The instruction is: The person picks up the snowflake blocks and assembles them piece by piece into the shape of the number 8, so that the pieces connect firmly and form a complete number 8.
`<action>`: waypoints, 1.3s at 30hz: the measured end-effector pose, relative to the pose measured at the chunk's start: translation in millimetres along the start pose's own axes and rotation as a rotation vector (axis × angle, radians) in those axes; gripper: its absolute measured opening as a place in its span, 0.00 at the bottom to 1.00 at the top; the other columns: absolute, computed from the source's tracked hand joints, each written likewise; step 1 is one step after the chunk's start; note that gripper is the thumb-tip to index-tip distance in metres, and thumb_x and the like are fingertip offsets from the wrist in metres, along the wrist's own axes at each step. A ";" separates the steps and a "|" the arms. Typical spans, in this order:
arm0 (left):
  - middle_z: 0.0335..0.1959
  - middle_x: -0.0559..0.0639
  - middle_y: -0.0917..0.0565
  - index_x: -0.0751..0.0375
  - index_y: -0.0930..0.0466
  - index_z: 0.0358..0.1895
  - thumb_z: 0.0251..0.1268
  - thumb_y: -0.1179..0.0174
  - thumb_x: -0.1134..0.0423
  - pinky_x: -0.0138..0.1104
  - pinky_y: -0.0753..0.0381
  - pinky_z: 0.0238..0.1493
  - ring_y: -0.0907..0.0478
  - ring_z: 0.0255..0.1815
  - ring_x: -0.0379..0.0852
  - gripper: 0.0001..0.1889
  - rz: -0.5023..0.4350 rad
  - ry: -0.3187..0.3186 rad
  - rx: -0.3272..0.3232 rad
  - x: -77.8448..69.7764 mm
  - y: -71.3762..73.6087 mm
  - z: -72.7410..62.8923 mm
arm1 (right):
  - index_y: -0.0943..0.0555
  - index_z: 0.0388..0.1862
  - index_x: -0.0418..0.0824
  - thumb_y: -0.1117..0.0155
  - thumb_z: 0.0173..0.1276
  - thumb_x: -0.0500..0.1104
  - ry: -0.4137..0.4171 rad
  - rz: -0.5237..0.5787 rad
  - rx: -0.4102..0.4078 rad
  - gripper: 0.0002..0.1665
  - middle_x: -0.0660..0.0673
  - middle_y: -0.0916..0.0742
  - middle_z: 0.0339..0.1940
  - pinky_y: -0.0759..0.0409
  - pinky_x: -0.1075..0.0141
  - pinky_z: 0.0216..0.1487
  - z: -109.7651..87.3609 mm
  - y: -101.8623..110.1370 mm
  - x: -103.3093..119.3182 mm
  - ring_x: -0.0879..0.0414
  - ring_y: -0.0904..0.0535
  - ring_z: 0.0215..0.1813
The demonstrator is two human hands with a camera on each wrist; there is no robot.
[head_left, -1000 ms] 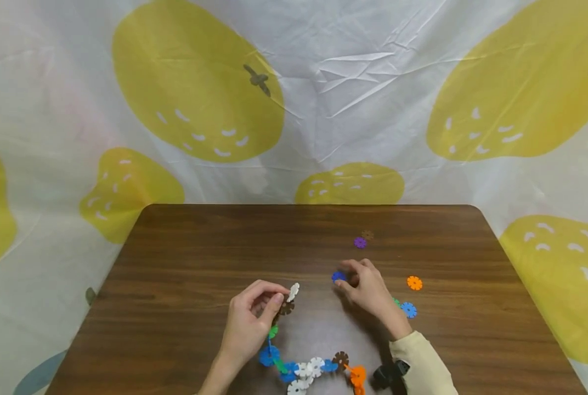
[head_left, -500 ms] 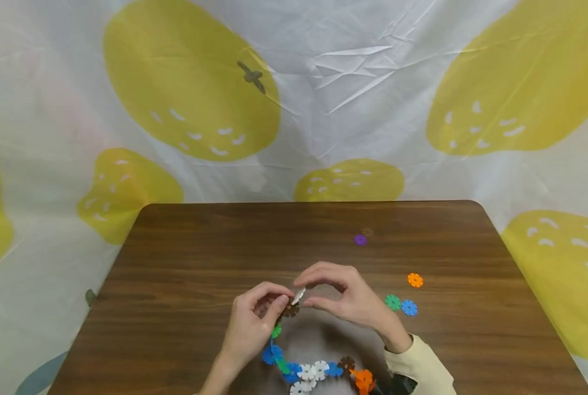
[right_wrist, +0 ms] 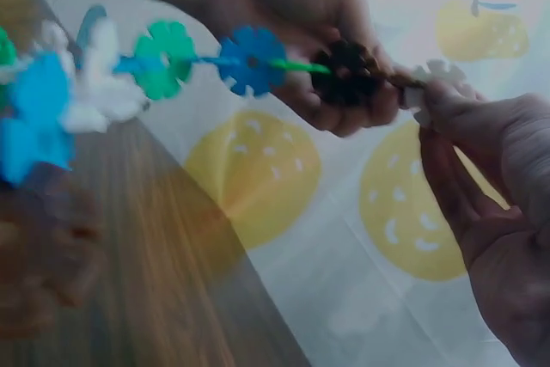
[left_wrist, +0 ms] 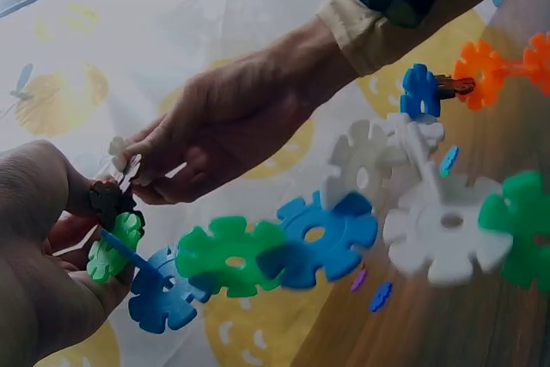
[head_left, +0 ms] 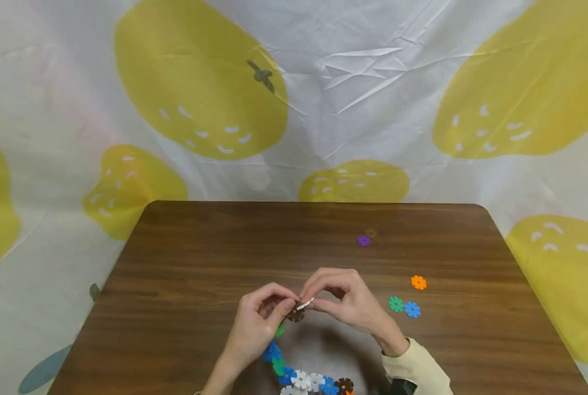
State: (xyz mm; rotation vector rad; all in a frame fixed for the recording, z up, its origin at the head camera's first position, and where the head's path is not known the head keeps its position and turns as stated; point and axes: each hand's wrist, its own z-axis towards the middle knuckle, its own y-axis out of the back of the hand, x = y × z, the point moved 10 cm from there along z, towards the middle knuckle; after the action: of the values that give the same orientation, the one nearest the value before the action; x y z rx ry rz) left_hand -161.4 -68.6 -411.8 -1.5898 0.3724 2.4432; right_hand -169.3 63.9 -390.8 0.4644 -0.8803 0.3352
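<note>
My left hand [head_left: 254, 321] pinches the brown end of a linked chain of notched, flower-shaped plastic discs. A brown disc [head_left: 296, 315] shows just beyond its fingertips. My right hand [head_left: 358, 304] pinches a white snowflake disc [right_wrist: 443, 70] between thumb and fingers, right against that brown end. The white disc looks edge-on in the head view. How far its notch is seated I cannot tell. From my left hand the chain runs down through a green disc [left_wrist: 228, 255], a blue disc [left_wrist: 318, 238], white discs [head_left: 301, 379] and an orange disc [left_wrist: 479, 75].
Loose discs lie on the wooden table [head_left: 200, 247]: orange [head_left: 419, 282], green [head_left: 396, 304] and light blue [head_left: 412, 309] at right, purple [head_left: 363, 241] and brown [head_left: 371, 233] farther back. A dark blue disc [left_wrist: 381, 296] lies near the purple one in the left wrist view.
My right hand has moved left, from the dark blue disc on the table to the white disc, and now pinches it. The white disc has tilted flatter. The left hand stays nearly in place.
</note>
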 end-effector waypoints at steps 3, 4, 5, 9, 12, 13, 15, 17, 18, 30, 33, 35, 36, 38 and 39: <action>0.33 0.62 0.13 0.69 0.17 0.39 0.69 0.38 0.72 0.32 0.14 0.35 0.17 0.33 0.35 0.03 0.006 0.008 -0.001 0.6 0.1 0.9 | 0.16 0.38 0.36 0.34 0.62 0.20 0.042 0.025 -0.023 0.13 0.39 0.12 0.39 0.11 0.59 0.46 -2.9 -2.3 3.1 0.51 0.14 0.44; 0.32 0.62 0.13 0.70 0.17 0.39 0.69 0.38 0.72 0.32 0.14 0.35 0.17 0.33 0.35 0.03 0.003 0.019 0.002 1.6 0.1 0.6 | 0.16 0.38 0.36 0.35 0.62 0.20 0.053 0.020 -0.024 0.13 0.39 0.12 0.39 0.11 0.59 0.46 -3.6 -3.4 3.8 0.51 0.14 0.44; 0.32 0.63 0.13 0.71 0.17 0.38 0.68 0.37 0.72 0.32 0.14 0.35 0.17 0.33 0.35 0.03 -0.003 0.035 0.006 3.2 0.1 0.0 | 0.16 0.38 0.36 0.35 0.62 0.20 0.063 0.015 -0.020 0.13 0.39 0.11 0.39 0.11 0.59 0.46 -4.2 -4.7 4.4 0.50 0.13 0.44; 0.31 0.65 0.14 0.73 0.17 0.38 0.66 0.36 0.73 0.31 0.13 0.33 0.17 0.32 0.34 0.04 -0.022 0.080 0.030 8.7 -1.0 -2.0 | 0.17 0.38 0.37 0.35 0.62 0.21 0.091 -0.019 -0.002 0.13 0.40 0.11 0.37 0.11 0.59 0.44 -6.1 -8.4 6.4 0.50 0.13 0.42; 0.31 0.65 0.14 0.73 0.17 0.38 0.66 0.36 0.73 0.31 0.13 0.33 0.17 0.32 0.34 0.04 -0.027 0.085 0.041 9.0 -2.2 -2.1 | 0.17 0.38 0.37 0.35 0.63 0.21 0.098 -0.030 -0.001 0.13 0.40 0.11 0.37 0.11 0.59 0.44 -6.7 -8.6 7.4 0.50 0.12 0.42; 0.31 0.65 0.14 0.73 0.17 0.38 0.66 0.36 0.73 0.31 0.13 0.33 0.16 0.32 0.34 0.04 -0.028 0.086 0.043 8.6 -2.5 -2.0 | 0.17 0.38 0.37 0.35 0.63 0.21 0.100 -0.027 -0.001 0.13 0.40 0.11 0.37 0.11 0.59 0.44 -6.7 -8.5 7.7 0.50 0.13 0.42; 0.31 0.65 0.14 0.74 0.17 0.37 0.66 0.36 0.73 0.30 0.14 0.32 0.17 0.32 0.34 0.04 -0.027 0.087 0.046 7.6 -3.0 -1.6 | 0.18 0.38 0.36 0.35 0.63 0.21 0.105 -0.017 0.002 0.13 0.39 0.11 0.37 0.11 0.59 0.44 -6.6 -8.4 8.0 0.50 0.13 0.42; 0.31 0.65 0.14 0.74 0.18 0.37 0.66 0.36 0.72 0.31 0.14 0.32 0.17 0.32 0.34 0.05 -0.025 0.093 0.051 6.8 -3.5 -1.3 | 0.18 0.38 0.36 0.36 0.63 0.21 0.103 -0.004 0.008 0.12 0.39 0.11 0.37 0.11 0.59 0.43 -6.2 -8.5 7.7 0.50 0.13 0.42; 0.31 0.65 0.14 0.74 0.18 0.37 0.66 0.36 0.73 0.31 0.13 0.32 0.17 0.32 0.34 0.05 -0.023 0.098 0.054 6.7 -3.7 -1.3 | 0.18 0.38 0.35 0.36 0.63 0.21 0.102 0.001 0.013 0.12 0.39 0.11 0.37 0.11 0.59 0.43 -6.1 -8.5 7.6 0.50 0.13 0.42; 0.30 0.60 0.13 0.69 0.17 0.35 0.66 0.35 0.72 0.31 0.15 0.28 0.18 0.30 0.34 0.02 0.042 0.043 -0.013 -6.4 -3.1 -0.1 | 0.18 0.43 0.32 0.40 0.65 0.19 0.088 0.082 -0.114 0.14 0.38 0.11 0.44 0.12 0.60 0.49 -15.7 5.2 6.9 0.52 0.13 0.50; 0.30 0.58 0.13 0.68 0.17 0.35 0.66 0.35 0.72 0.31 0.16 0.27 0.18 0.29 0.34 0.02 0.072 0.044 -0.083 -9.3 2.5 0.4 | 0.15 0.46 0.33 0.40 0.65 0.19 0.127 0.089 -0.152 0.16 0.39 0.13 0.47 0.14 0.63 0.51 -23.1 7.1 9.1 0.53 0.16 0.51; 0.30 0.58 0.13 0.67 0.17 0.35 0.66 0.36 0.74 0.31 0.15 0.28 0.18 0.29 0.35 0.02 0.077 0.043 -0.113 -11.2 5.1 0.3 | 0.14 0.46 0.34 0.38 0.65 0.20 0.168 0.070 -0.170 0.16 0.39 0.14 0.46 0.14 0.66 0.49 -26.8 7.3 12.2 0.52 0.18 0.49; 0.30 0.58 0.13 0.66 0.17 0.35 0.66 0.36 0.75 0.31 0.14 0.29 0.17 0.29 0.35 0.03 0.074 0.042 -0.123 -12.0 6.0 0.2 | 0.13 0.46 0.34 0.37 0.65 0.21 0.189 0.056 -0.179 0.16 0.39 0.15 0.45 0.15 0.66 0.48 -28.2 7.5 13.8 0.52 0.19 0.48; 0.30 0.58 0.13 0.65 0.17 0.35 0.65 0.36 0.76 0.31 0.14 0.31 0.17 0.30 0.36 0.04 0.074 0.038 -0.138 -13.0 7.3 -0.1 | 0.13 0.46 0.34 0.36 0.65 0.22 0.221 0.031 -0.200 0.14 0.38 0.15 0.43 0.15 0.67 0.45 -30.2 8.2 16.2 0.51 0.19 0.45; 0.31 0.58 0.13 0.65 0.17 0.35 0.65 0.36 0.77 0.31 0.14 0.32 0.17 0.30 0.36 0.04 0.072 0.038 -0.141 -13.2 7.6 -0.4 | 0.12 0.45 0.34 0.35 0.65 0.23 0.232 0.012 -0.212 0.13 0.38 0.15 0.42 0.15 0.67 0.43 -30.9 8.8 17.4 0.50 0.18 0.44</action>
State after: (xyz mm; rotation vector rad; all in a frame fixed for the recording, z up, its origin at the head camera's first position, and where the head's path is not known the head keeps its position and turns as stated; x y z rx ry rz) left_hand -158.1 -76.4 -399.1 -1.7088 0.2726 2.5476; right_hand -142.7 89.0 -391.6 0.2189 -0.6840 0.2964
